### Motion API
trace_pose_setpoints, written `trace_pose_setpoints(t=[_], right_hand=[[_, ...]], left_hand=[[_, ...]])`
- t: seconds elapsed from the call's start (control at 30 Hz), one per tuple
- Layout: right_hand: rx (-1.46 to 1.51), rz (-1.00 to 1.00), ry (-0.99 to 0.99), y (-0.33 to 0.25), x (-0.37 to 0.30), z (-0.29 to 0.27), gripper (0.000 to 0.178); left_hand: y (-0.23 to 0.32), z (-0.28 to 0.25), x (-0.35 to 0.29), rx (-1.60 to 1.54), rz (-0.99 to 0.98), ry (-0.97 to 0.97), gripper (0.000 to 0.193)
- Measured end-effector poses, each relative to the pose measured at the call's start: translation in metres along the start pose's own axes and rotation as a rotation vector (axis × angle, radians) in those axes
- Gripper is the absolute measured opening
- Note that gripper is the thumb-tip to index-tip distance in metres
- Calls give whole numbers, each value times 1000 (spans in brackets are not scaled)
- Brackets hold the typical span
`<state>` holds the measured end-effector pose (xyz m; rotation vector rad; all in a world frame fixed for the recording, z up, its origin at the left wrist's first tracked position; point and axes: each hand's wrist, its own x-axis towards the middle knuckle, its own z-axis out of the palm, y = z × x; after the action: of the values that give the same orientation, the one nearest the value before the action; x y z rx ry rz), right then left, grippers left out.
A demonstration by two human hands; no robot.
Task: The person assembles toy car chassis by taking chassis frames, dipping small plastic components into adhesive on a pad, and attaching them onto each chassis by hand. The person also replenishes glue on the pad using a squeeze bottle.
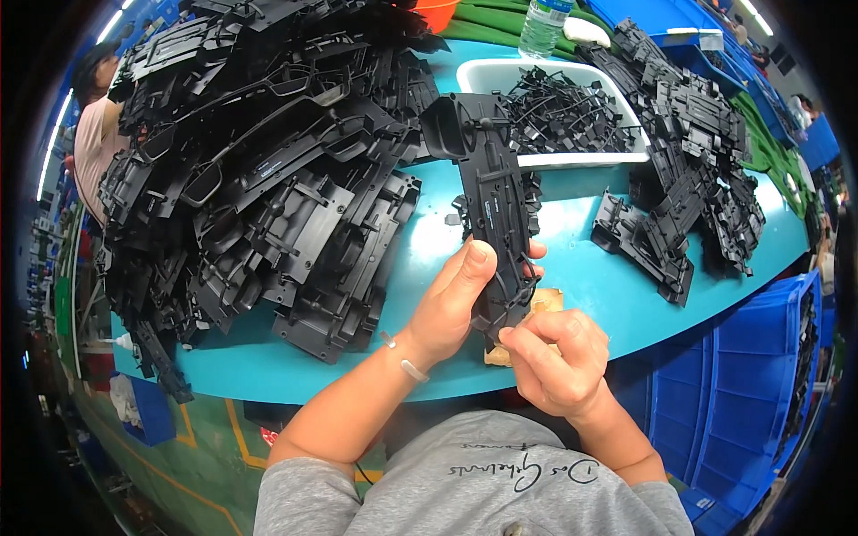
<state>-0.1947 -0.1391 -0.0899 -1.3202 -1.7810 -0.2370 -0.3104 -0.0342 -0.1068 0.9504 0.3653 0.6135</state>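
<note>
A long black moulded plastic panel (494, 192) stands tilted in front of me, with a cup-shaped opening at its far end and ribs and clips along its length. My left hand (454, 299) grips it near the lower end, thumb on the left edge and fingertips showing at the right edge. My right hand (561, 362) is closed in a pinch against the panel's near end; whatever sits between its fingertips is too small or hidden to make out. Under the hands, on the turquoise table (424, 357), lies a piece of brown paper or cardboard (547, 302).
A big heap of similar black panels (268, 179) covers the left side. Behind the held panel is a white tray (581, 160) of small black clips. More black panels (684, 192) lie at the right. A water bottle (543, 31) stands far back; blue crates (742, 384) are at right.
</note>
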Motion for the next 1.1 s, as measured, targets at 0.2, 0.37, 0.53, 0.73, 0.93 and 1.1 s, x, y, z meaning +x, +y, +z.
trace_pose_setpoints(t=[0.2,0.37,0.53,0.73,0.93,1.1], right_hand=[[-17,7,16,-1,0,0,26],[-5,-2,9,-1,-1,1,26],[-15,-12,11,0,-2,4,26],[-17,-24,14,3,-2,5,25],[-29,122,-12,31,11,-17,26],[-30,454,-278,76,23,-20,12]], left_hand=[[-1,0,0,12,2,-18,85],[0,0,0,13,-4,-16,85],[-1,0,-1,19,-7,-25,86],[-2,-1,0,37,-3,-16,86],[7,-6,2,-59,86,-24,64],[12,-6,3,-73,144,35,69]])
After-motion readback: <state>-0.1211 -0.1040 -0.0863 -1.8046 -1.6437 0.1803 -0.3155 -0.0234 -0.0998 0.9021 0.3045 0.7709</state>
